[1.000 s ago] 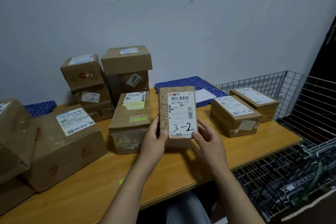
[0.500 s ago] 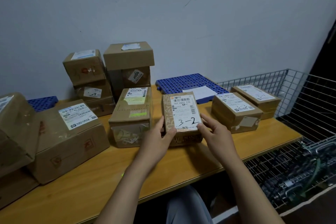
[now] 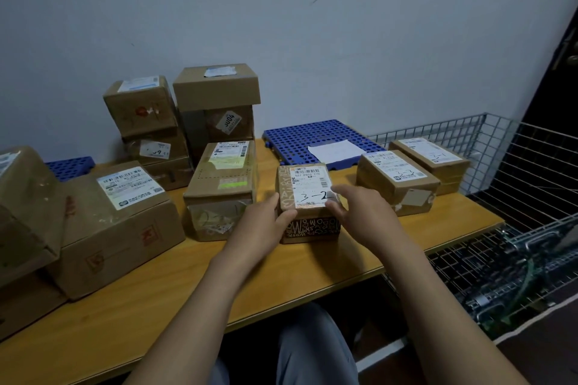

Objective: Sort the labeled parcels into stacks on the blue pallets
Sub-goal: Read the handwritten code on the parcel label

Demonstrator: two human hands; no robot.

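Head view: both hands hold the printed parcel (its label is hand-marked 3-2), which sits on the desk toward the middle of the front edge. The left hand grips its left side, thumb on top. The right hand curls over its right top corner. A blue pallet lies behind it at the back edge.

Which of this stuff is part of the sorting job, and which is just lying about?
Job: held 3-2 parcel, gripped by left hand and right hand; second 3-2 parcel; 3-1 parcel; blue pallet.
Lying about: wire cage; dark door.
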